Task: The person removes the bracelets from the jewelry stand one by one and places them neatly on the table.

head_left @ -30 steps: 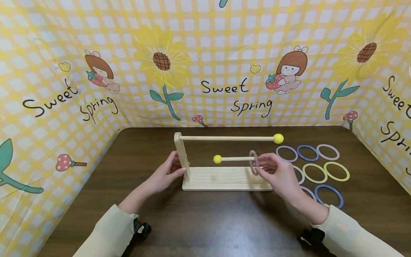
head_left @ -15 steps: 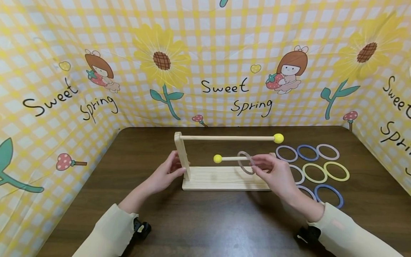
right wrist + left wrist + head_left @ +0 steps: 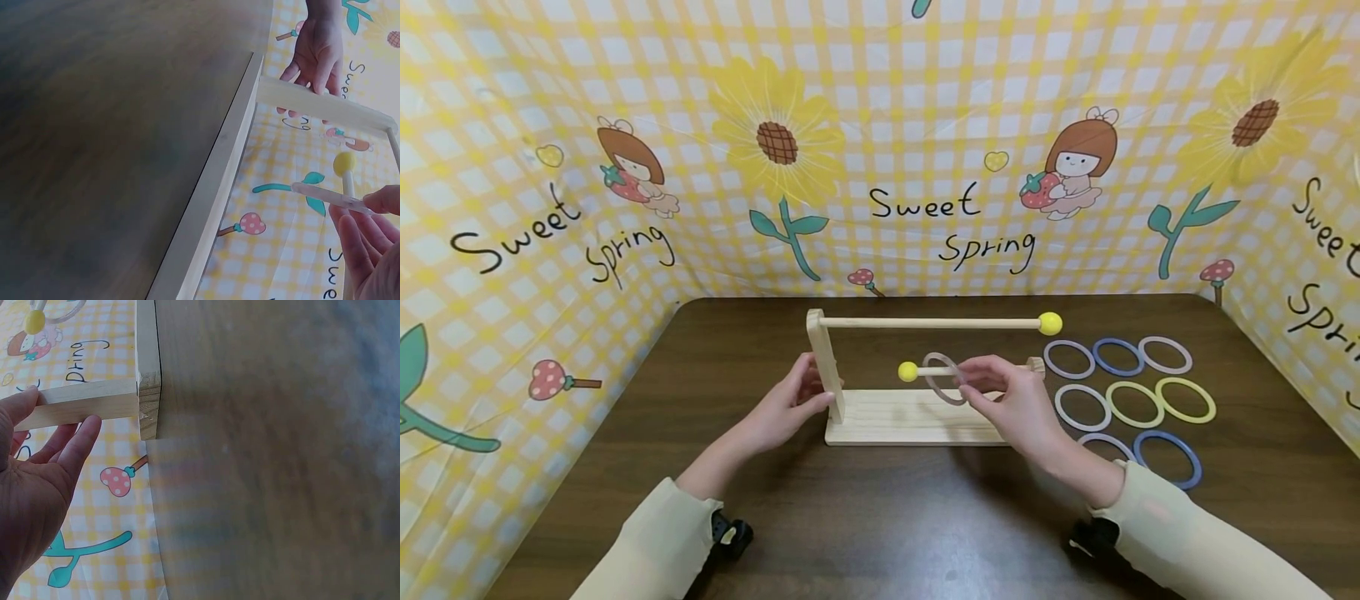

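Note:
A wooden stand has a pale base point(image 3: 902, 421), an upper dowel point(image 3: 925, 323) from the left post point(image 3: 826, 367), and a lower dowel point(image 3: 944, 372) from the right end, each tipped with a yellow ball. My left hand point(image 3: 786, 404) grips the left post, thumb in front and fingers behind. Between thumb and fingertips, my right hand point(image 3: 1018, 412) pinches a translucent pinkish ring point(image 3: 932, 388). The ring encircles the lower dowel close to its yellow ball point(image 3: 907, 372). In the right wrist view, the ring point(image 3: 328, 197) appears nearly edge-on. My right hand hides part of the lower dowel.
Several rings lie flat in rows on the brown table point(image 3: 880, 525), right of the stand, including a blue ring point(image 3: 1199, 467) and a yellow ring point(image 3: 1210, 408). My right forearm overlaps the nearest row. A checked cloth point(image 3: 880, 125) hangs behind and at both sides.
My right hand has moved the pinkish ring leftward along the lower dowel, from near its right end to near the ball. The left hand and stand have stayed still.

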`<control>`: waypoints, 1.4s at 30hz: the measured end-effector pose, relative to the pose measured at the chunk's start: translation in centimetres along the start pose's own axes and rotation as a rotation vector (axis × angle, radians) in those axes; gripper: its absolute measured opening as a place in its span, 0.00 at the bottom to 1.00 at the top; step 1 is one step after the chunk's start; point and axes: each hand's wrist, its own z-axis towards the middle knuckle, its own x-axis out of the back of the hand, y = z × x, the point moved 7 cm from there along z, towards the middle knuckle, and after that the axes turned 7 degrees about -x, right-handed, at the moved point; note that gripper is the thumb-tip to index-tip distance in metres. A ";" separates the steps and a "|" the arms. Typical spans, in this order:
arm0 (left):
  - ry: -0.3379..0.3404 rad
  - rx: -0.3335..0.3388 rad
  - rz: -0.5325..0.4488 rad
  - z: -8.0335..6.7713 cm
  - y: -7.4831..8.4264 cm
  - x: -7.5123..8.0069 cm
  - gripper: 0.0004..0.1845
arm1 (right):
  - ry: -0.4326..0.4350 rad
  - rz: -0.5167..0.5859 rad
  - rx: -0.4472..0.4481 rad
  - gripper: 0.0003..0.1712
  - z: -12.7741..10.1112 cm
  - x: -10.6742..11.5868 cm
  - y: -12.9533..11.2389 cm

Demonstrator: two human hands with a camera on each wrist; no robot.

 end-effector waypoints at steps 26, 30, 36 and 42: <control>0.003 0.016 -0.001 0.0 -0.3 0.0 0.25 | -0.054 0.019 0.070 0.13 0.4 -2.9 -2.1; 0.004 0.010 0.003 -0.1 -0.1 0.0 0.25 | -0.055 -0.003 0.057 0.13 0.3 -2.7 -2.0; 0.006 0.005 -0.009 -0.1 0.0 0.0 0.24 | -0.057 -0.036 0.059 0.13 0.0 -1.9 -2.1; 0.006 0.000 -0.011 -0.1 0.1 0.0 0.24 | -0.021 -0.050 0.088 0.14 -0.4 -0.6 -1.8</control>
